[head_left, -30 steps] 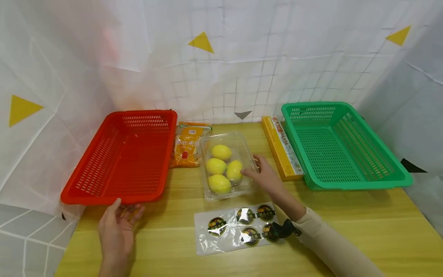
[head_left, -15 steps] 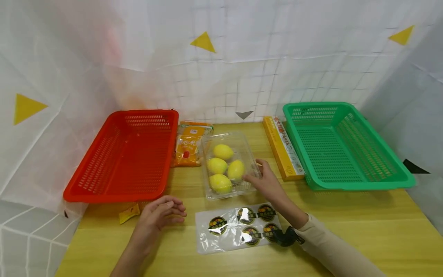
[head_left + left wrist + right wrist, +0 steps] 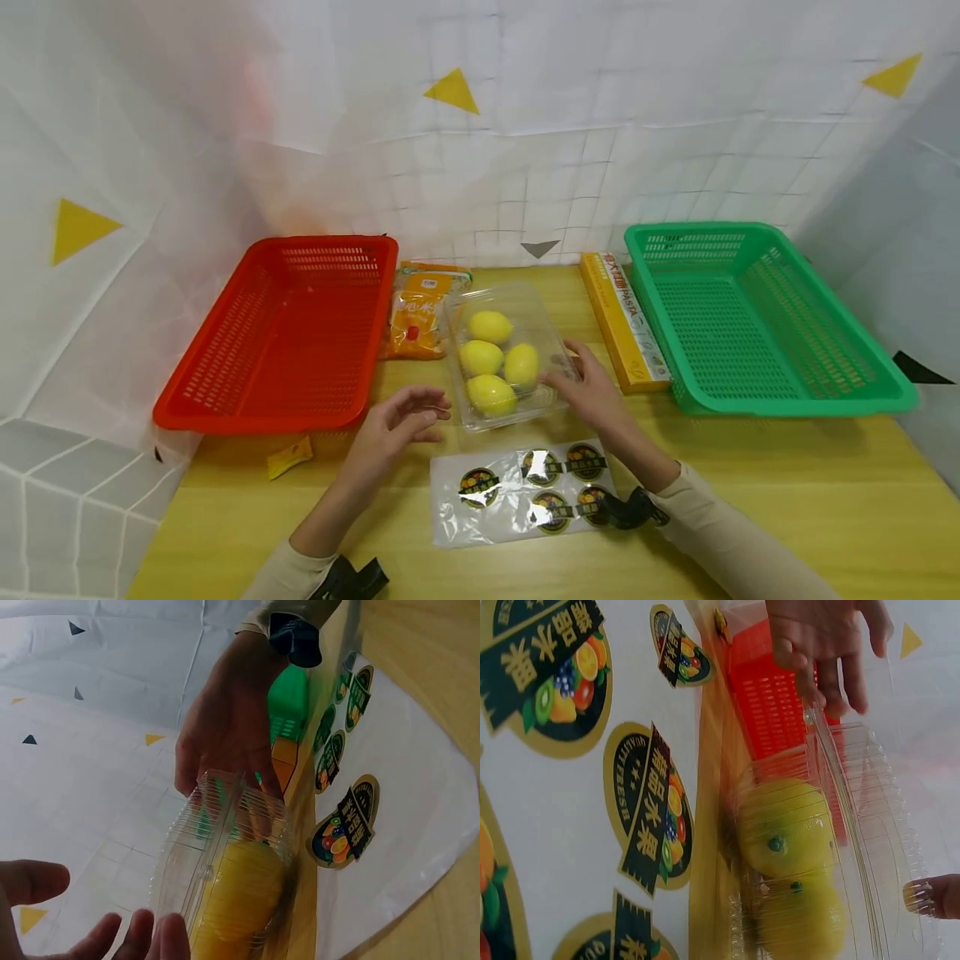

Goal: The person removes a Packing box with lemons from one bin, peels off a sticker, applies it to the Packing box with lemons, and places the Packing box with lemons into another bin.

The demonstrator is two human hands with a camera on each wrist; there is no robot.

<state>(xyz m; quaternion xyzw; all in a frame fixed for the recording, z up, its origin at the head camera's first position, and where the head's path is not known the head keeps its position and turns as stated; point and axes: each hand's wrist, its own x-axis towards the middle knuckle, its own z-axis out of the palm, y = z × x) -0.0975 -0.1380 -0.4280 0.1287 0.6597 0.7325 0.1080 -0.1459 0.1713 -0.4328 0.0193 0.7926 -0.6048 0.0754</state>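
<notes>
Holding the clear lemon box [image 3: 531,321] from one side, right hand [image 3: 594,393].

Walled back + sides w/ creased white sheeting [image 3: 555,67], part grid-marked, w/ yellow triangles [image 3: 453,90]; lower-L, white-lined grey patch [image 3: 60,533]; lt. wood-grain tbl [image 3: 810,483] below.

Black wrist mount [image 3: 628,510] partly hid the near-right sticker [image 3: 591,502]; left wrist view's edge cut off the clear container [image 3: 185,859].
</notes>
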